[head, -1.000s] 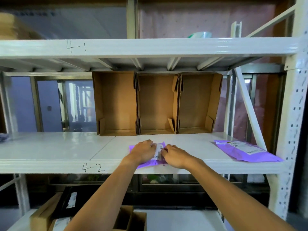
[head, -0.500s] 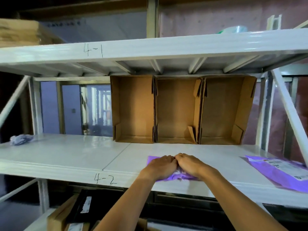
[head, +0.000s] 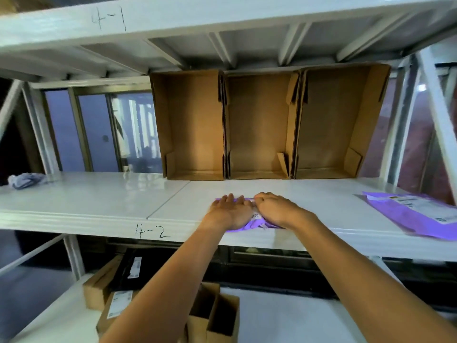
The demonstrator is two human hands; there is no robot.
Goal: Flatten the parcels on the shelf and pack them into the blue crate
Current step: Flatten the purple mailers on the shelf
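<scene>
Left hand (head: 231, 211): palm down on the parcel (head: 257, 223), fingers straight and slightly spread, pointing to the back of the shelf; pressing flat, not gripping.
Right hand (head: 277, 209): knuckles up, just beside the left hand and touching it at the thumb side. Fingers bent, tips tucked down at the parcel's far edge. Cannot tell whether they pinch the film or only press on it.
Parcel: purple plastic mailer, lying at the front edge of the shelf (head: 99, 201) marked "4-2", a little right of that mark. Mostly covered by both hands; purple shows between and below the wrists, with a strip of white label (head: 256, 215) in the gap between the hands.
Second parcel (head: 410, 212): same purple film, larger, white label facing up. Lies flat on the same shelf, well apart to the right, its near corner reaching the front lip.
Cardboard boxes (head: 259, 125): three, side by side at the back of the shelf, tipped so the open sides face the camera. Nothing visible inside them.
Cloth (head: 24, 180): crumpled bluish bundle at far left of the shelf; too blurred to say more.
Upper shelf (head: 222, 13): white, marked "4-1", ribbed underside in view.
Lower level: brown cartons (head: 103, 285), a black package with a white label (head: 131, 266), and an open carton (head: 215, 315) below the left forearm.
</scene>
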